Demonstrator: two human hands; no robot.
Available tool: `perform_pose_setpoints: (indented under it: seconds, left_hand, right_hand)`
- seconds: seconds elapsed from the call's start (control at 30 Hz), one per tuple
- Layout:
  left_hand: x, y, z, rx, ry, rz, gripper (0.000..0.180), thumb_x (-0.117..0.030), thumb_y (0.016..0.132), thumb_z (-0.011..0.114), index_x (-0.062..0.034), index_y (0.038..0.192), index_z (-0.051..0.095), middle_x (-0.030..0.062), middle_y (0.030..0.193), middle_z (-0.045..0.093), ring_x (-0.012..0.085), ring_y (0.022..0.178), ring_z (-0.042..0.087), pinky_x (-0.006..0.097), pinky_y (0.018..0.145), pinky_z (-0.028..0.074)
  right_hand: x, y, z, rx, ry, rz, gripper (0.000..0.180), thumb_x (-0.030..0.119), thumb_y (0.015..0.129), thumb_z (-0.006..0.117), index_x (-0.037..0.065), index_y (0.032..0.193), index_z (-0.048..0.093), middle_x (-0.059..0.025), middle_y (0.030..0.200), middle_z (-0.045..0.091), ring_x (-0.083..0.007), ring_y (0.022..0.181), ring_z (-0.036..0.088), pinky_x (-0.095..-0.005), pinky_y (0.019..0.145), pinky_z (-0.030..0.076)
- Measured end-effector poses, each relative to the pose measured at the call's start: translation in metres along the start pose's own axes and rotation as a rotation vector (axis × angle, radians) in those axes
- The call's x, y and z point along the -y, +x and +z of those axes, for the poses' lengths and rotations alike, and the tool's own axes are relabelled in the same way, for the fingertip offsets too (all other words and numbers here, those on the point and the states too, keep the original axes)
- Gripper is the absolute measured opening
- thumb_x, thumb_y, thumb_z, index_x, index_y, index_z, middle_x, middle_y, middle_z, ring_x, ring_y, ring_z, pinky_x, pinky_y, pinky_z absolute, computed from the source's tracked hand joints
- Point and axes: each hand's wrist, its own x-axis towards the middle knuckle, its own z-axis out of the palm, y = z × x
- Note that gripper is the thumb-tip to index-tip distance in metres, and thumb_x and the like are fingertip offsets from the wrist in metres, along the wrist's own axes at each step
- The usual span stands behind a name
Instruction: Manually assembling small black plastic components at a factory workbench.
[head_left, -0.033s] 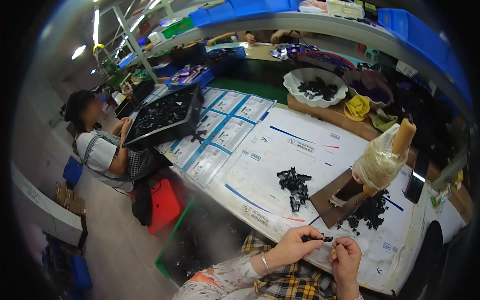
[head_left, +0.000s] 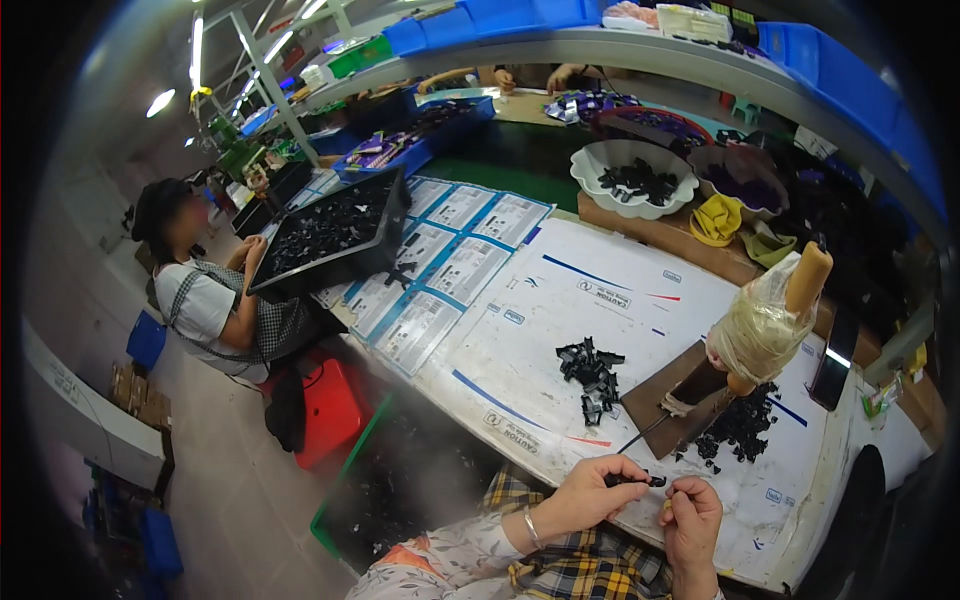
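Observation:
My left hand pinches a small black plastic part between thumb and fingers, just over the table's front edge. Close to the part's end is my right hand, its fingers curled and pressed together. A speck of yellow shows at those fingertips, but what they hold, if anything, is too small to name. Beyond my hands stands a brown board carrying an upright wrapped in clear film. To its left lies a loose pile of black parts; another heap of small black pieces lies to its right.
A black tray full of black parts rests at the left, beside a seated person. White and purple-filled bowls stand at the back near a yellow cloth. A phone lies right. Below is a green-rimmed bin.

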Motion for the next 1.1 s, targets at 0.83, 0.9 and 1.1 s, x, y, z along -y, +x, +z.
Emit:
perform_pose_setpoints:
  seconds: [0.83, 0.9, 1.1]
  left_hand:
    - [-0.004, -0.004, 0.012, -0.015, -0.020, 0.065, 0.008, 0.003, 0.079, 0.056, 0.0041, 0.087, 0.057, 0.0060, 0.071, 0.056, 0.0076, 0.051, 0.049, 0.019, 0.044, 0.038]
    - [-0.004, -0.004, 0.013, -0.005, 0.002, 0.064, 0.009, 0.003, 0.079, 0.056, 0.0045, 0.088, 0.057, 0.0071, 0.074, 0.056, 0.0082, 0.052, 0.050, 0.019, 0.044, 0.039]
    - [-0.002, -0.005, 0.011, -0.031, 0.030, 0.073, 0.009, -0.001, 0.080, 0.058, 0.0016, 0.089, 0.058, 0.0017, 0.068, 0.055, 0.0041, 0.051, 0.047, 0.017, 0.043, 0.036]
  right_hand:
    - [0.002, -0.002, -0.010, 0.149, 0.086, -0.053, 0.011, -0.006, 0.078, 0.055, -0.001, 0.087, 0.052, -0.0128, 0.081, 0.060, -0.0117, 0.060, 0.057, -0.0223, 0.056, 0.049]
    - [0.001, -0.003, -0.013, 0.159, 0.091, -0.072, 0.010, -0.005, 0.079, 0.056, -0.001, 0.087, 0.052, -0.0122, 0.081, 0.060, -0.0118, 0.063, 0.058, -0.0222, 0.057, 0.049]
    - [0.001, -0.003, -0.010, 0.197, 0.082, 0.003, 0.010, -0.005, 0.079, 0.055, -0.001, 0.088, 0.052, -0.0113, 0.082, 0.060, -0.0127, 0.064, 0.059, -0.0231, 0.059, 0.049]
